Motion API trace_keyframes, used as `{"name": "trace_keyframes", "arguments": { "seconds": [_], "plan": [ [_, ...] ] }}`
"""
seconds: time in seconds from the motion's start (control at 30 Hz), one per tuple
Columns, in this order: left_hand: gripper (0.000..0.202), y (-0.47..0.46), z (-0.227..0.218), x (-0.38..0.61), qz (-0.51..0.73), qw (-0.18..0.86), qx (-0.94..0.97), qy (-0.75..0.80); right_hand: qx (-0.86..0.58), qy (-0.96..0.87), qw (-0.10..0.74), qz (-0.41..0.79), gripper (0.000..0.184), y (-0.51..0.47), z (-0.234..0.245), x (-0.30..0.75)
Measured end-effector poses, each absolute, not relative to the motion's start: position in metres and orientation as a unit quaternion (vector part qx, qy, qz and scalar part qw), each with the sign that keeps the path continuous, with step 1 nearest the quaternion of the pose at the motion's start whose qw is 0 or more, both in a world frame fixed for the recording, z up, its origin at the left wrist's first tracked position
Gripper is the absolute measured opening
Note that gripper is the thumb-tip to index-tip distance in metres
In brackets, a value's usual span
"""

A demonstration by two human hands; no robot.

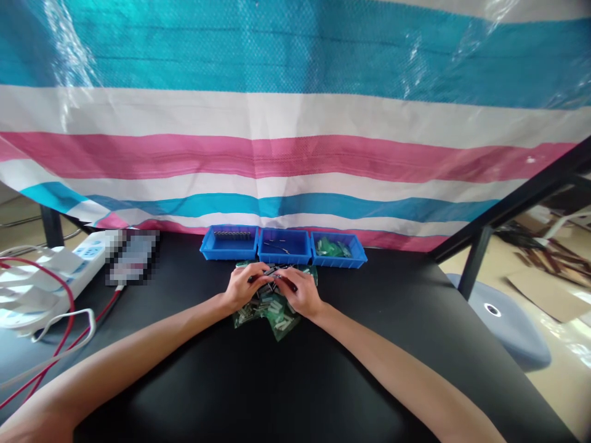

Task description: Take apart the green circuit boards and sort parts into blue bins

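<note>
Small dark part (276, 275), just in front of middle blue tray (285, 255), pinched btwn fingertips of L hand (244, 285) & R hand (302, 292), nearly together; prob. light, stiff, slippery, best held by its ends.

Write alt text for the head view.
A person's left hand and right hand are close together over green plastic packets of small parts on a black table. Behind, three blue bins line up before a striped tarp; a white power strip lies at left.
</note>
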State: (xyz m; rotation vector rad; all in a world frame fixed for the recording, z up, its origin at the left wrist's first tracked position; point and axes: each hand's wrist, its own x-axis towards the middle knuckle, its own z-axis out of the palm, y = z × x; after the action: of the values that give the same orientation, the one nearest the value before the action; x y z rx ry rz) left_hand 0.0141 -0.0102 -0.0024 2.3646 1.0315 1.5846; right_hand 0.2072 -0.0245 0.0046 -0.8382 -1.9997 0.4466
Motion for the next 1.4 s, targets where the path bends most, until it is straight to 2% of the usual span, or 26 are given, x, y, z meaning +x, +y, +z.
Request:
{"name": "trace_keyframes", "arguments": {
  "seconds": [0.2,0.43,0.67,0.8,1.0,1.23,1.4],
  "plan": [
    [0.023,-0.011,-0.002,0.013,0.512,0.059,0.792,0.327,-0.328,-0.830,0.416,0.174,0.017,-0.025,0.005,0.207],
    [0.019,-0.014,0.011,0.014,0.481,0.080,0.789,0.375,-0.357,-0.777,0.490,0.169,0.016,-0.028,0.007,0.209],
    [0.010,-0.017,0.014,0.014,0.500,0.089,0.799,0.322,-0.357,-0.799,0.450,0.180,0.017,-0.024,0.004,0.208],
    [0.018,-0.019,0.014,0.013,0.486,0.114,0.797,0.342,-0.366,-0.815,0.415,0.172,0.018,-0.021,0.001,0.206],
    [0.022,-0.016,0.010,0.012,0.482,0.099,0.804,0.335,-0.377,-0.785,0.458,0.176,0.018,-0.024,0.010,0.207],
    [0.016,-0.012,0.005,0.013,0.495,0.076,0.795,0.342,-0.369,-0.794,0.449,0.177,0.021,-0.027,0.009,0.209],
    [0.019,-0.013,0.006,0.015,0.499,0.084,0.790,0.346,-0.344,-0.795,0.465,0.183,0.016,-0.024,0.004,0.208]
  ]
}}
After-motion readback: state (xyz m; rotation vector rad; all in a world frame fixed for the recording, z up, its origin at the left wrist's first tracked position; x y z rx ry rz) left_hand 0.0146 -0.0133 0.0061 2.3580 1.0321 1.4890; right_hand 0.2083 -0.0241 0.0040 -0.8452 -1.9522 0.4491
